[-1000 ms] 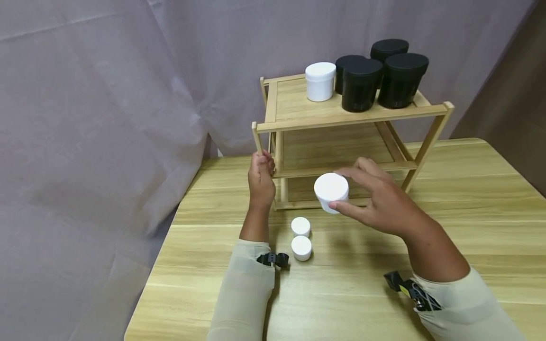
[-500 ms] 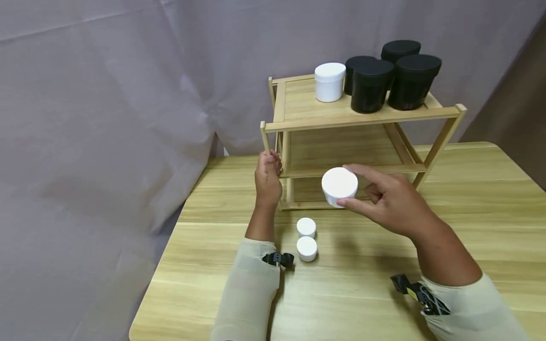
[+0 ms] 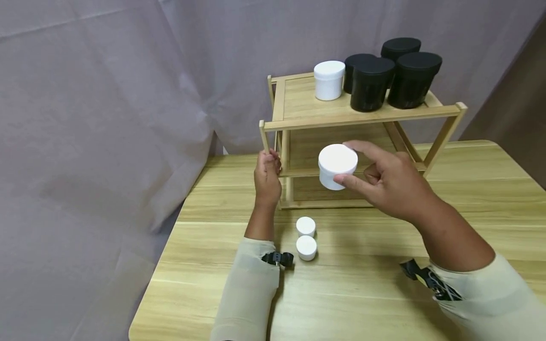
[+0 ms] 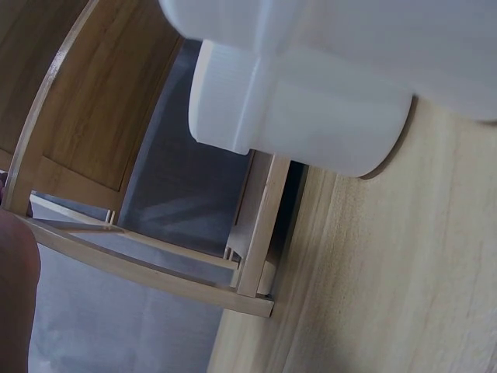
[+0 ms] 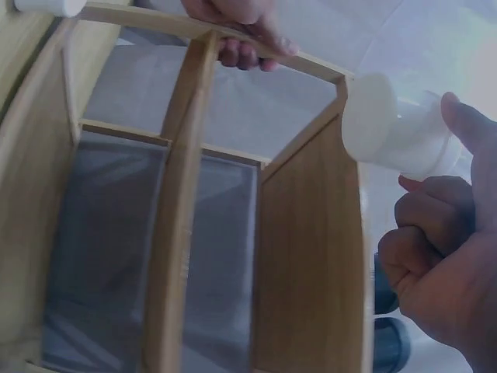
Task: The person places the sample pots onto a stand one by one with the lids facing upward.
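Note:
My right hand (image 3: 394,187) pinches a white lidded jar (image 3: 334,168) between thumb and fingers, in the air before the wooden shelf rack's middle board. The right wrist view shows this jar from another side, with the other fingers curled below it. With my left hand (image 3: 268,182) I grip the left front post of the rack (image 3: 362,123). Two smaller white jars (image 3: 306,248) stand on the table, one behind the other, right of my left forearm. They loom large in the left wrist view, where only a bit of my left hand shows.
On the rack's top board stand a white jar (image 3: 329,81) and several black lidded jars (image 3: 370,90) grouped at the right. The wooden table (image 3: 204,270) ends at the left before a grey curtain (image 3: 106,142).
My right hand has lifted the white jar from near the rack's lower board to the height of the middle one. My left hand keeps its grip on the post. The head view has shifted slightly.

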A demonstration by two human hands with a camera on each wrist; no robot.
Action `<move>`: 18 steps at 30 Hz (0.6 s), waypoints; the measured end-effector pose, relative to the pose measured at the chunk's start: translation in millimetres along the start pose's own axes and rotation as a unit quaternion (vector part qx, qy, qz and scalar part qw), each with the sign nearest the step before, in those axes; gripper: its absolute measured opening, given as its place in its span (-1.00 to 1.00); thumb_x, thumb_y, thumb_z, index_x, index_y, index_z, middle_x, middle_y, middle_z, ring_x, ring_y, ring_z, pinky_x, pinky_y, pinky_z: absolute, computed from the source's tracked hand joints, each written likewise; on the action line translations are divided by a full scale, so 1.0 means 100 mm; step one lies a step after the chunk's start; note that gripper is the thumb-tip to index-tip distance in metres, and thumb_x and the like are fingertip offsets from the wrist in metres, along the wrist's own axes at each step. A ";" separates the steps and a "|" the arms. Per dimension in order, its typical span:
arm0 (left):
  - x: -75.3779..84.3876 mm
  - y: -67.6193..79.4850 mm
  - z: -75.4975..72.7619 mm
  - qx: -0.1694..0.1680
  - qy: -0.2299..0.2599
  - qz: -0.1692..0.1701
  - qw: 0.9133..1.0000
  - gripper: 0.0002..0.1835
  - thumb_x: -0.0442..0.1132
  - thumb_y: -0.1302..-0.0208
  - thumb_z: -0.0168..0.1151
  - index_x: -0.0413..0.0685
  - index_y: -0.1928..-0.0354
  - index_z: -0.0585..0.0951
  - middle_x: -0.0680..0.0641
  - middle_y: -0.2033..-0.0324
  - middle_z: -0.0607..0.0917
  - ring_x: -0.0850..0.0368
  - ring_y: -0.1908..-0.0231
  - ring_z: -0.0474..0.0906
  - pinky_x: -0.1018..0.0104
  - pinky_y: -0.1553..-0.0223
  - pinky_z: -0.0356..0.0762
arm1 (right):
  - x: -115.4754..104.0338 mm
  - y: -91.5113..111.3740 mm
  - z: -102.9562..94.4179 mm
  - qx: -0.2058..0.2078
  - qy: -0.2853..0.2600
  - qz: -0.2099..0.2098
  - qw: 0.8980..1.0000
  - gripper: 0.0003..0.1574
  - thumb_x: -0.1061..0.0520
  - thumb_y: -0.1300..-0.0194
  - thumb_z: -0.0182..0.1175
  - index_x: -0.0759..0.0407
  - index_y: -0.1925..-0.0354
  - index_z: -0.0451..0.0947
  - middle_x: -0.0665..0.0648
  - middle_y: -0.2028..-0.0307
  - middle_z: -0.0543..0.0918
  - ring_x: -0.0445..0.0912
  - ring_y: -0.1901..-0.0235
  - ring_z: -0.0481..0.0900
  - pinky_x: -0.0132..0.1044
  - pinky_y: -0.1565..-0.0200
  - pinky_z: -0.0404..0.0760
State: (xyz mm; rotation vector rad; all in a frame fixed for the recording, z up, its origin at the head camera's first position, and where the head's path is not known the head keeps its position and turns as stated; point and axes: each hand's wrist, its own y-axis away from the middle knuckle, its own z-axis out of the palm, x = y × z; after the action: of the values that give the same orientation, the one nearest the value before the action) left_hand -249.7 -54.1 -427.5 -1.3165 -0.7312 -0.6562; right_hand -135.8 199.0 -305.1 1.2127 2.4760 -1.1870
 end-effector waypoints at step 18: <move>-0.01 0.00 0.00 -0.001 0.012 0.002 1.000 -0.01 0.48 -0.54 -0.20 -0.57 0.00 0.39 0.07 0.47 0.33 0.24 0.43 0.25 0.43 0.35 0.27 | -0.16 -0.62 -0.59 -0.121 -0.038 -0.023 0.992 -0.34 0.13 -0.43 0.51 0.07 -0.42 0.57 -0.13 0.73 0.28 -0.30 0.77 0.15 -0.31 0.64 0.24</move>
State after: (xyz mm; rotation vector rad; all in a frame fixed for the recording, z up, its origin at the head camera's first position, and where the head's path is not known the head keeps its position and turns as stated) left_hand -250.3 -53.8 -428.8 -1.3099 -0.7096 -0.6689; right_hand -157.5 208.5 -221.6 1.0327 2.5143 -0.8899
